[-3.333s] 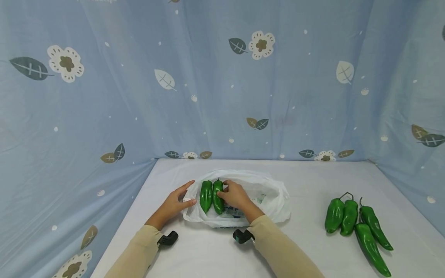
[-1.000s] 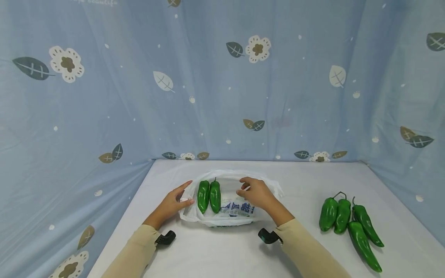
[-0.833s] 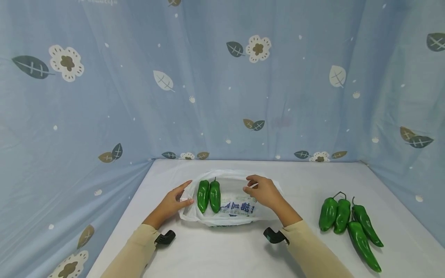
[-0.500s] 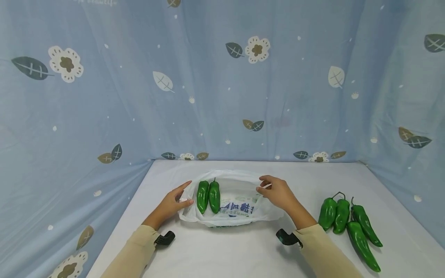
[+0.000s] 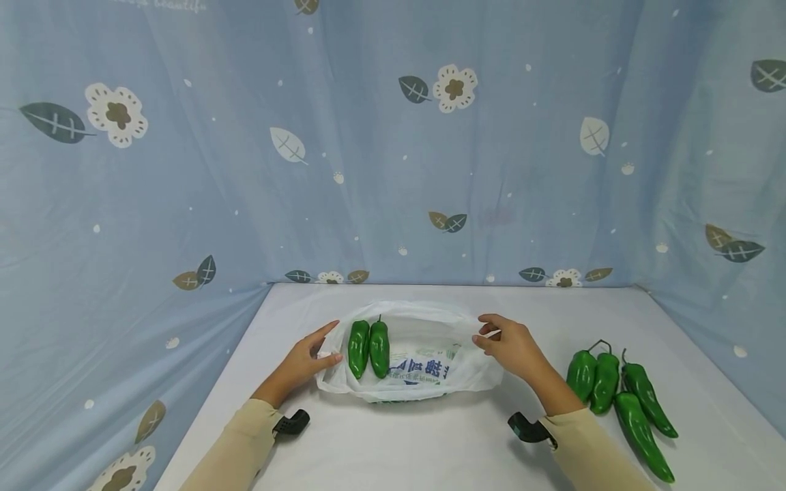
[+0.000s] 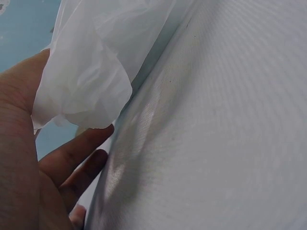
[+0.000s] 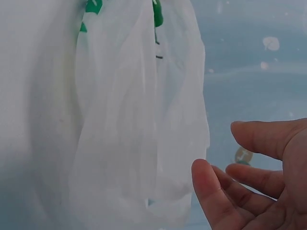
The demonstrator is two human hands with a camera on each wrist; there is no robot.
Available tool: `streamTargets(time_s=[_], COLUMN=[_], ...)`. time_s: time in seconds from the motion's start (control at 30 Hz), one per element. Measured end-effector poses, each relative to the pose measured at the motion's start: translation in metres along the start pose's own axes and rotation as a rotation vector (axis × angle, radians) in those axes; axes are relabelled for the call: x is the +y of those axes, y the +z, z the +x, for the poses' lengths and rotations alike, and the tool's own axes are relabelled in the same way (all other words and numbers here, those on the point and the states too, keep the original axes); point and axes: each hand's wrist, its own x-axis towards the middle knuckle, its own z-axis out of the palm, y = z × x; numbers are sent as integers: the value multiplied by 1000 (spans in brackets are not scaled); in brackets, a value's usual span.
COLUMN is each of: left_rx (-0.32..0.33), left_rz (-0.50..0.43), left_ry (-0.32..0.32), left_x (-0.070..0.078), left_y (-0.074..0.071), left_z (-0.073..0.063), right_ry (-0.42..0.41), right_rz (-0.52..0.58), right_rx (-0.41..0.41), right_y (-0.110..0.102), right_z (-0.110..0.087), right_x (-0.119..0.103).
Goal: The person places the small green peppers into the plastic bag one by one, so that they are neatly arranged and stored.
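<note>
A white plastic bag [image 5: 424, 331] with blue print lies with its mouth spread wide. Inside, at its left end, two green peppers lie side by side: a left one [image 5: 359, 349] and a right one [image 5: 379, 348]. My left hand [image 5: 299, 361] is at the bag's left end, thumb and fingers spread apart along the edge. In the left wrist view the bag [image 6: 91, 72] hangs over that hand [image 6: 53, 177], hiding part of it. My right hand [image 5: 510, 344] is at the bag's right end, holding nothing; its fingers [image 7: 208, 184] are bent loosely, a gap showing between thumb and fingertips.
On the right of the white table [image 5: 393, 450] lie several more green peppers, among them a long one [image 5: 643, 436] near the front; my right forearm partly overlaps the leftmost pepper [image 5: 580, 374]. A blue patterned curtain [image 5: 368, 136] encloses the back and sides.
My right hand let go of the right pepper inside the bag and moved rightward to the bag's right end. My left hand stayed at the left edge.
</note>
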Motion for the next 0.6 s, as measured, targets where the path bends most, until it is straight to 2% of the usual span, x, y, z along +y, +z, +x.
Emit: streamTargets(time_s=[0.37,0.6], left_rx=[3,-11], left_rz=[-5,-24], left_ry=[9,-3], left_x=[0,-3], left_y=[-3,-1], left_z=[4,1], right_ry=[-36,-69], right_rz=[18,-37], right_rx=[56,96], right_y=[-8,-15], right_z=[-7,-17], right_x=[12,29])
